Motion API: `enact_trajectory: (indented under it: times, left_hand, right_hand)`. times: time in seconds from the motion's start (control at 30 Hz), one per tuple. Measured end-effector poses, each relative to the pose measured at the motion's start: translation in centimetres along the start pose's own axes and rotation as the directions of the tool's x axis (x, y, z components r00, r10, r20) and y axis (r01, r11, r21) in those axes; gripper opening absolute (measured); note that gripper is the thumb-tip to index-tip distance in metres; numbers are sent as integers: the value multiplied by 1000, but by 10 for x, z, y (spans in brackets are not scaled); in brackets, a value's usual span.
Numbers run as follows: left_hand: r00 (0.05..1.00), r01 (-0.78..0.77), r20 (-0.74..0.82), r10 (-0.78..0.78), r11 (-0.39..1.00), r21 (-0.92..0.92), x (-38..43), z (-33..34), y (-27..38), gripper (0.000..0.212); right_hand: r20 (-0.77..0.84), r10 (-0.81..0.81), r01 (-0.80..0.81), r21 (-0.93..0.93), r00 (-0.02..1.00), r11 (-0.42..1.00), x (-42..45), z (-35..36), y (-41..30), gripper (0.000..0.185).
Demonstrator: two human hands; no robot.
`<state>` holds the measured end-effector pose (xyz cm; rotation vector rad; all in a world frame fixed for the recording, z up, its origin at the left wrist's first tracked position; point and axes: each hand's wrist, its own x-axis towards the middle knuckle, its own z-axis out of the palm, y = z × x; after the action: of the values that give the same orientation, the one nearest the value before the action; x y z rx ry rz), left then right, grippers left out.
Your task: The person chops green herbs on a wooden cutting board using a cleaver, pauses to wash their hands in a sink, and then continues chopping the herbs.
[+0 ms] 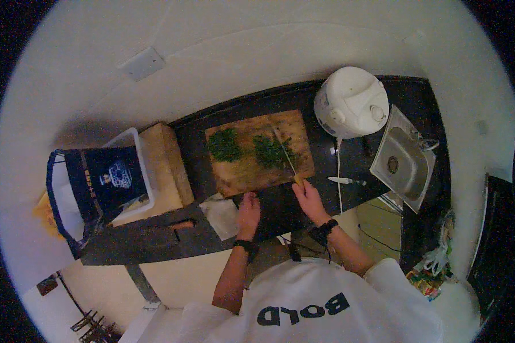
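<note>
My right hand (312, 201) grips the yellowish handle of a long kitchen knife (286, 149). Its thin blade reaches across a pile of chopped leafy greens (271, 151) on a wooden cutting board (264, 178). A second pile of greens (224, 145) lies on the board's left part. At the board's near edge is my left hand (249, 214), beside a whitish cloth (221, 216). Whether its fingers touch the board or hold anything cannot be made out.
A small knife (346, 181) lies on the dark countertop (279, 210), near a white cord (339, 171). Behind are a white lidded appliance (347, 103) and a steel sink (405, 167). Leftward stand a cardboard box (165, 163), a plastic bin (148, 184) and a dark printed bag (111, 176). An orange-handled tool (183, 224) lies nearer.
</note>
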<state>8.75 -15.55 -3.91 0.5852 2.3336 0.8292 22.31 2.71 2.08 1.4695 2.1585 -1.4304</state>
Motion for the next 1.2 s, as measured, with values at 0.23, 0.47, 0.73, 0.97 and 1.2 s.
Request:
enact_trajectory:
  times: [0.23, 0.47, 0.73, 0.97, 1.2]
  left_hand:
    - [972, 116, 232, 30, 799, -590, 10, 46, 56, 50]
    - [942, 334, 295, -158, 477, -813, 3, 69, 115, 46]
    - [959, 260, 260, -114, 720, -643, 12, 89, 96, 52]
    - [959, 250, 248, -135, 815, -523, 17, 79, 96, 50]
    - [973, 159, 230, -28, 802, -576, 11, 59, 99, 52]
  right_hand:
    - [-244, -221, 280, 244, 944, 928, 16, 51, 15, 37]
    - [-30, -141, 144, 268, 990, 953, 27, 53, 48, 39]
    - [-163, -277, 319, 369, 947, 873, 33, 64, 54, 32]
    - [-160, -266, 305, 321, 951, 897, 35, 63, 40, 29]
    - [-116, -192, 221, 345, 975, 912, 28, 68, 33, 33]
